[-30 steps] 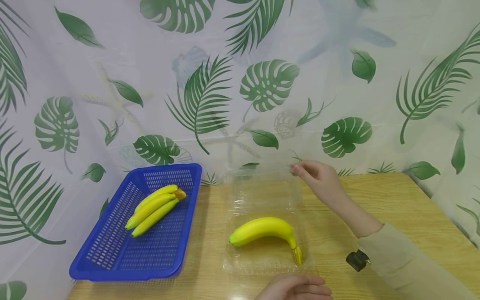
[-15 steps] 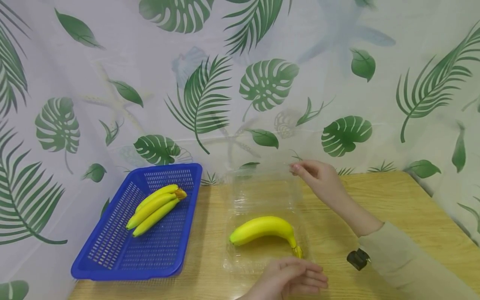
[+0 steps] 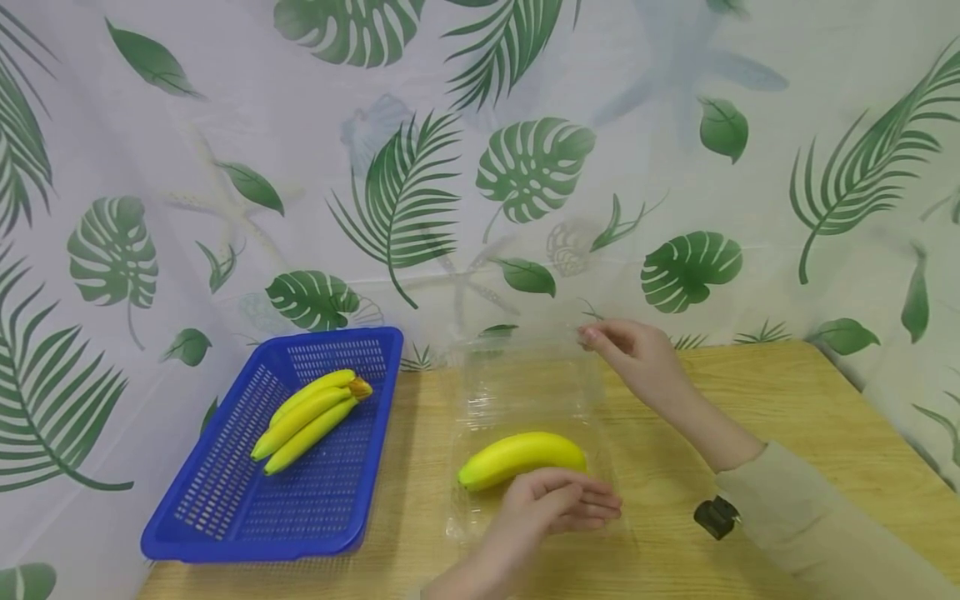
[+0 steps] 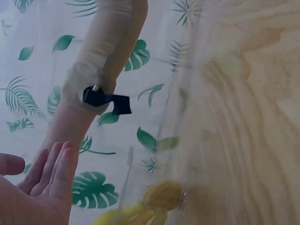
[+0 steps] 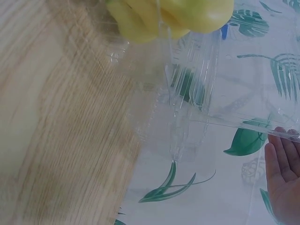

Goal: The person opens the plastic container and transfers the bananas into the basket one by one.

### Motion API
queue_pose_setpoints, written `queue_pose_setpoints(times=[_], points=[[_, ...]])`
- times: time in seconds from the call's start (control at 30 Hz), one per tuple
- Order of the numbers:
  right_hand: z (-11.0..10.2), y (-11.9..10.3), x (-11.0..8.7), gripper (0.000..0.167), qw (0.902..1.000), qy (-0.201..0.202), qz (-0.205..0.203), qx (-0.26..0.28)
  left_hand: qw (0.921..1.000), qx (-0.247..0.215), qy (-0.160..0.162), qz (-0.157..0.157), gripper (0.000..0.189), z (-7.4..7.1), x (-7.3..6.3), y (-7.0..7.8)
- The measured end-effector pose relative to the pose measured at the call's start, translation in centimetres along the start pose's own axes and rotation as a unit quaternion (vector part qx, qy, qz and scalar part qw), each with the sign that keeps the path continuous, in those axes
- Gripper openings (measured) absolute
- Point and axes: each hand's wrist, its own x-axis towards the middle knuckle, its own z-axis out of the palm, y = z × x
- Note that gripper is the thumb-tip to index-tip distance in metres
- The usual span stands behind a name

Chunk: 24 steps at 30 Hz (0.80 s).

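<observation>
A clear plastic clamshell container [image 3: 468, 525] lies on the table with its lid [image 3: 532, 387] raised at the back. In its base rests a bunch of yellow bananas [image 3: 517, 457], whose stem end the left hand hides in the head view; the stem shows in the left wrist view. My left hand [image 3: 558, 504] is over the container's front right part, overlapping the bananas, its fingers [image 4: 58, 173] straight and together. At the lid's far right corner my right hand [image 3: 637, 354] pinches the edge between thumb and fingertips. The right wrist view shows those fingers [image 5: 283, 159] against the clear lid.
On the left stands a blue perforated basket [image 3: 300, 525] with another bunch of bananas [image 3: 311, 421] inside. A leaf-printed cloth [image 3: 420, 183] hangs behind the wooden table [image 3: 720, 400]. A black clip-like device [image 3: 716, 518] is at the right sleeve.
My left hand has moved from the table's front edge up and forward, now over the bananas' stem end. The right hand and the lid have stayed in place.
</observation>
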Motion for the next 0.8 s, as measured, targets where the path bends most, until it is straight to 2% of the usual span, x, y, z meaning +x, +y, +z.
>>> queue_pose_setpoints(times=[0.17,0.4,0.57,0.8], points=[[0.0,0.1,0.1,0.033,1.0000,-0.001,0.000,-0.008,0.9991,0.019,0.034,0.017,0.040,-1.1,0.0,1.1],[-0.1,0.0,0.1,0.033,0.9998,-0.003,0.004,-0.018,0.9973,0.001,0.065,0.034,0.043,-2.8,0.4,2.6],[-0.1,-0.1,0.2,0.035,0.9996,-0.007,0.005,-0.027,0.9941,0.016,0.090,0.058,0.044,-4.0,0.5,3.6],[-0.2,-0.2,0.1,0.036,0.9996,-0.010,0.008,-0.024,0.9900,0.021,0.115,0.079,0.044,-5.3,0.7,3.9]])
